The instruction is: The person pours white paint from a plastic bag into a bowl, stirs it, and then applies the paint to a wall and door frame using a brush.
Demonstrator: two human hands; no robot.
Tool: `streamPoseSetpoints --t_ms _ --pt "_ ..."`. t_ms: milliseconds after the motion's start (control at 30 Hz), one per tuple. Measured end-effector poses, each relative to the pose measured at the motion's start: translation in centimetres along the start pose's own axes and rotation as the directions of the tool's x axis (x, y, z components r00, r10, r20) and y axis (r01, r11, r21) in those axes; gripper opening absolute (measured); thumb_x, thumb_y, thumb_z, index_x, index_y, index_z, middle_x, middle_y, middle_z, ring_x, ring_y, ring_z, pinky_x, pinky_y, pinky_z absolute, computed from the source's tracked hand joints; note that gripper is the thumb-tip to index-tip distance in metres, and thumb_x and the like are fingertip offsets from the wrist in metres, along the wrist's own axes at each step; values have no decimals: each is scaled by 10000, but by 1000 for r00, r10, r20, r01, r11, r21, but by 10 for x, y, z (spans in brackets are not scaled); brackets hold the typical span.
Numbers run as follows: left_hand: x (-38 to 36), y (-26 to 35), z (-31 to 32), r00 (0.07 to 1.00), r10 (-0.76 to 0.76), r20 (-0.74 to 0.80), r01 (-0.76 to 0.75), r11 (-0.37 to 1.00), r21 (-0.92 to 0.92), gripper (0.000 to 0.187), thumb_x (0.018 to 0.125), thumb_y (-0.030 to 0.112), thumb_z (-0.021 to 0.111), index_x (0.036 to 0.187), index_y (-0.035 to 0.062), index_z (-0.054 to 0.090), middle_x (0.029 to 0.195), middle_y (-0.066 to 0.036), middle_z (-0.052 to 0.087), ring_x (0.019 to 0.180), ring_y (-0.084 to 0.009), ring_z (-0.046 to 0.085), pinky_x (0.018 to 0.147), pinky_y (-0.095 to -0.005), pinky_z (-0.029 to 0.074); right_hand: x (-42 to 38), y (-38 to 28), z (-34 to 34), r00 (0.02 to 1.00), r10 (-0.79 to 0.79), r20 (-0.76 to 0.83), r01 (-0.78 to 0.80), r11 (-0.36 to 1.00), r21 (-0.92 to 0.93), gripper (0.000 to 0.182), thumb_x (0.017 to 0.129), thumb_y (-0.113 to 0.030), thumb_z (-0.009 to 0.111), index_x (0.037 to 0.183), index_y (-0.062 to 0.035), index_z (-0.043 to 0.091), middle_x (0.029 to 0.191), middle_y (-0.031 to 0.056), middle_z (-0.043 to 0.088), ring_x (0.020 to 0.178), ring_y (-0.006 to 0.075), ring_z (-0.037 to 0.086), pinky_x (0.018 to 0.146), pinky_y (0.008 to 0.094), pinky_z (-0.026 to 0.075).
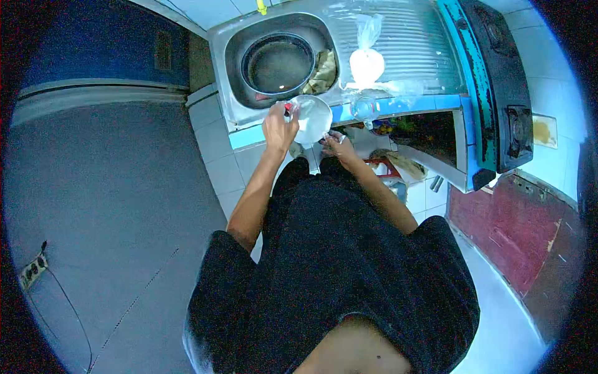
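Between my two hands is a round whitish bowl or lid (313, 120), held just in front of the sink's front edge. My left hand (281, 127) is closed at its left rim, beside a small red thing (288, 110). At the lower right of the round piece, my right hand (338, 145) is closed around a thin, shiny item that I cannot make out. Beyond them, the metal sink (233, 93) holds a wide dark pan (278, 64) with liquid in it and a crumpled brownish cloth (323, 72).
A tied plastic bag with white contents (367, 65) sits on the ribbed drainboard (411, 43). A clear glass mug (364, 107) stands near the counter's front edge. The black stove (498, 87) is at the right. Below are an open shelf and a red crate (383, 165).
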State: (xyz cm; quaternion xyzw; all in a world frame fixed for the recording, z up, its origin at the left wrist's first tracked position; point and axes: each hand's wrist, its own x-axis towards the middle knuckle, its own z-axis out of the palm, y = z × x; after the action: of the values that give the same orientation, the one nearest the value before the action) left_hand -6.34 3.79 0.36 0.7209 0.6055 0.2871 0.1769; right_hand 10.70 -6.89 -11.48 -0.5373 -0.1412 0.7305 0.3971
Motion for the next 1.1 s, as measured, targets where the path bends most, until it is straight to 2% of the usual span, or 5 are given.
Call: streamPoseSetpoints --t_ms 200,267,433,667,1100 --pt "-4 6 -23 974 224 6 -224 971 79 113 700 82 642 764 41 558 749 -110 561 732 -308 569 599 -411 469 2 -6 -2 999 28 31 -26 998 -64 571 829 -294 659 1239 4 395 1113 102 588 995 197 600 716 325 535" --pt "-5 3 -23 872 482 84 -481 876 -31 169 670 56 641 831 64 590 803 -88 581 744 -286 579 641 -383 490 1 -5 1 999 38 -7 -39 997 -60 549 833 -289 654 1229 1 408 1107 100 590 989 195 603 715 325 538" --pt "-14 5 -17 769 553 321 -580 814 -14 349 605 48 667 945 100 612 950 -49 612 909 -229 568 742 -342 508 -4 -13 4 1000 21 -17 -22 996 -92 420 890 -293 571 1201 -38 448 1018 56 571 960 161 557 792 351 507" --pt "-10 3 -50 715 500 490 -523 846 -100 295 611 89 685 895 87 607 905 -58 612 865 -258 566 755 -361 499 -5 -14 5 999 35 -8 -35 999 -29 511 857 -260 622 1238 1 403 1082 92 602 997 184 599 711 311 529" --pt "2 5 -2 970 222 94 -217 974 -68 190 690 156 695 785 11 617 784 -158 617 781 -348 572 718 -428 455 0 -7 0 999 36 0 -35 999 -31 556 828 -289 663 1234 -2 414 1004 60 617 911 146 596 703 316 498"
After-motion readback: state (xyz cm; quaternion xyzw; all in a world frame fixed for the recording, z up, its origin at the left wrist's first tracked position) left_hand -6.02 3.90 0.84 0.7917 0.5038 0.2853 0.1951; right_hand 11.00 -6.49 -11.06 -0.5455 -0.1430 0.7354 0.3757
